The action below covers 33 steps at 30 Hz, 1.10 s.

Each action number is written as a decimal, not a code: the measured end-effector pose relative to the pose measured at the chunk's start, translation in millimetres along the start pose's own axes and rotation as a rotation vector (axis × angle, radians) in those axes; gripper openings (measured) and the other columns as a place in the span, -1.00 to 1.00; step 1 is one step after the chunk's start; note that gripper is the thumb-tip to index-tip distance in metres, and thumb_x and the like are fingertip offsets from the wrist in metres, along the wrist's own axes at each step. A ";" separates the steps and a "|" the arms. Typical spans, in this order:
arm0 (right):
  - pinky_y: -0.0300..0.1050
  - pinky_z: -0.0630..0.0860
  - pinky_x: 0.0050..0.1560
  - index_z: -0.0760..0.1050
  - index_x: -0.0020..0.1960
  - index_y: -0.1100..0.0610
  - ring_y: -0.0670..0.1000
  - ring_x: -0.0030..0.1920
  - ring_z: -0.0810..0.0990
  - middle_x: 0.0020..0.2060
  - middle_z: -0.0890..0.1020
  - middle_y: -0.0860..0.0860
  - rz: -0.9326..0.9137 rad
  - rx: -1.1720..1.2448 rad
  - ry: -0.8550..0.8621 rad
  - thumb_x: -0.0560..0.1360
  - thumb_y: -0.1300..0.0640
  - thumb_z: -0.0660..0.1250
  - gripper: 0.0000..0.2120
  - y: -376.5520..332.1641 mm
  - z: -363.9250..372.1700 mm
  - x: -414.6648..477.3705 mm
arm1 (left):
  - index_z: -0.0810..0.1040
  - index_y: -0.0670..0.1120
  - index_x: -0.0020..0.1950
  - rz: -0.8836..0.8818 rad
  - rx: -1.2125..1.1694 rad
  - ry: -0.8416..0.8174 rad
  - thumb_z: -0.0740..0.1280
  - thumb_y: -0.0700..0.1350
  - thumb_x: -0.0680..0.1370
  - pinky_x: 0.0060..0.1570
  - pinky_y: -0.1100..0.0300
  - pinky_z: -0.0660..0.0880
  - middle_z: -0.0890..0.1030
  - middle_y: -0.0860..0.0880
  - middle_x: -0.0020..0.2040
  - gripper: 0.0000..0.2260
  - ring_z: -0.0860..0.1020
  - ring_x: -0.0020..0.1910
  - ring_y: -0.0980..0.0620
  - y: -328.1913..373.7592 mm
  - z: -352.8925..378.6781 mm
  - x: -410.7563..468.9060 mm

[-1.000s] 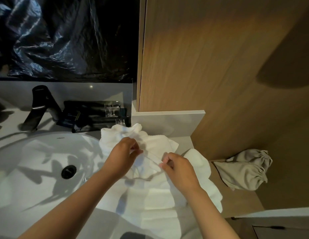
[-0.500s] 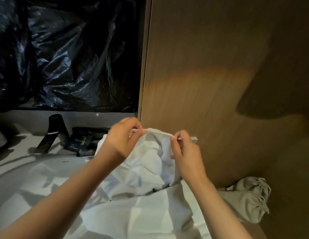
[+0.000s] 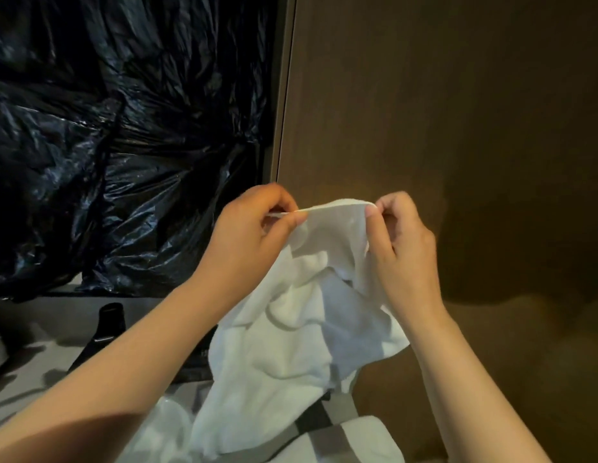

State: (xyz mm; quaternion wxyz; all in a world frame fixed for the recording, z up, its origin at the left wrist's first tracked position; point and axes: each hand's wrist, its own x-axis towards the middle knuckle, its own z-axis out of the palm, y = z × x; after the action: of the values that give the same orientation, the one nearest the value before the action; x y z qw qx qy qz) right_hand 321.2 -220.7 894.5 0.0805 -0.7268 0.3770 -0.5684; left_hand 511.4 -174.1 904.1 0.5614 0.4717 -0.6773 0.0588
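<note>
left grip [image 3: 247, 235] pinches towel [image 3: 291, 345] edge | right grip [image 3: 401, 248] pinches same edge | dark box [image 3: 194, 368] print unreadable

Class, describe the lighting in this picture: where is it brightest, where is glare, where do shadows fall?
Head view: brightest on the white towel; glare streaks on the crinkled black plastic sheet; the wooden panel is dim, with a dark shadow across its right side.

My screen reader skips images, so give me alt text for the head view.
A left hand and a right hand pinch the top edge of a white towel, held up before black plastic sheeting and a wood panel; a black faucet stands lower left.
</note>
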 end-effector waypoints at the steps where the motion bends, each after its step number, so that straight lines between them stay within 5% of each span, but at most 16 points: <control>1: -0.34 0.44 -0.40 0.39 -0.03 -0.05 -0.13 -0.23 0.55 -0.22 0.53 -0.21 -0.002 -0.016 -0.017 0.63 -0.09 0.15 -0.85 3.5 -3.6 -3.8 | 0.55 -0.10 -0.14 -0.008 -0.015 -0.013 0.38 -0.11 0.54 -0.26 0.34 0.44 0.55 0.08 -0.22 -0.90 0.51 -0.21 0.13 0.1 1.9 -3.6; 8: 0.06 0.46 -0.22 0.44 -0.15 0.01 0.00 -0.29 0.54 -0.35 0.56 -0.04 0.287 -0.205 -0.507 0.59 0.01 0.28 -0.84 75.9 0.3 -99.6 | 0.56 -0.06 -0.21 -0.395 0.025 -0.445 0.42 -0.12 0.51 -0.25 0.36 0.33 0.54 0.11 -0.28 -0.89 0.49 -0.26 0.17 -51.7 46.9 -111.8; 11: -0.02 0.50 -0.21 0.50 -0.16 0.04 -0.06 -0.29 0.56 -0.32 0.60 -0.04 0.433 -0.189 -0.628 0.58 0.07 0.31 -0.85 106.1 6.6 -154.2 | 0.55 0.07 -0.18 -0.509 0.029 -0.604 0.43 -0.12 0.50 -0.19 0.49 0.31 0.54 0.19 -0.22 -0.88 0.51 -0.17 0.17 -74.0 61.0 -173.1; 13: -0.28 0.47 -0.27 0.49 -0.18 -0.08 -0.18 -0.28 0.56 -0.32 0.59 -0.13 0.501 -0.175 -0.668 0.58 0.07 0.31 -0.83 119.8 8.7 -181.7 | 0.61 0.05 -0.09 -0.582 0.030 -0.668 0.44 -0.11 0.48 -0.13 0.55 0.30 0.57 0.17 -0.12 -0.93 0.53 -0.07 0.18 -82.1 66.0 -201.5; 17: -0.38 0.39 -0.29 0.39 -0.30 -0.18 -0.27 -0.30 0.52 -0.41 0.53 -0.29 0.486 -0.186 -0.663 0.56 0.18 0.35 -0.65 132.8 11.0 -212.0 | 0.68 -0.13 -0.17 -0.510 0.105 -0.628 0.54 -0.26 0.36 -0.01 0.30 0.44 0.64 -0.02 -0.15 -0.90 0.59 -0.12 -0.03 -95.2 58.7 -229.9; 19: -0.34 0.42 -0.13 0.49 -0.16 -0.15 -0.23 -0.13 0.53 -0.23 0.57 -0.28 0.472 -0.199 -0.631 0.54 0.20 0.35 -0.75 135.4 9.1 -220.6 | 0.68 -0.11 -0.14 -0.468 0.185 -0.671 0.55 -0.21 0.36 0.02 0.13 0.48 0.64 -0.01 -0.13 -0.88 0.58 -0.10 -0.03 -102.2 48.7 -235.2; 25: -0.11 0.53 0.13 0.49 0.23 -0.07 -0.12 0.14 0.51 0.12 0.50 -0.19 0.611 -0.204 -0.566 0.52 0.08 0.42 -0.70 158.2 -19.5 -235.1 | 0.55 0.05 -0.28 -0.526 0.214 -0.717 0.41 -0.16 0.50 -0.07 0.20 0.45 0.57 0.07 -0.21 -0.81 0.53 -0.15 0.08 -104.8 43.0 -239.2; 33: -0.10 0.53 0.11 0.52 0.28 0.07 -0.02 0.11 0.55 0.15 0.56 -0.04 0.772 -0.280 -0.532 0.50 0.12 0.44 -0.63 181.6 -38.6 -250.5 | 0.34 0.11 -0.28 -0.548 0.243 -0.651 0.29 -0.24 0.55 -0.22 0.23 0.26 0.47 0.10 -0.23 -0.69 0.42 -0.21 0.08 -95.2 56.8 -234.5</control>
State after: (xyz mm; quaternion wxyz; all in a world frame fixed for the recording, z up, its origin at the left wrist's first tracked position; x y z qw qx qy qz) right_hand 186.6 -176.1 616.9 0.2805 -0.6579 0.6580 -0.2355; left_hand 520.8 -126.5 649.3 0.2542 0.6903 -0.6571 -0.1645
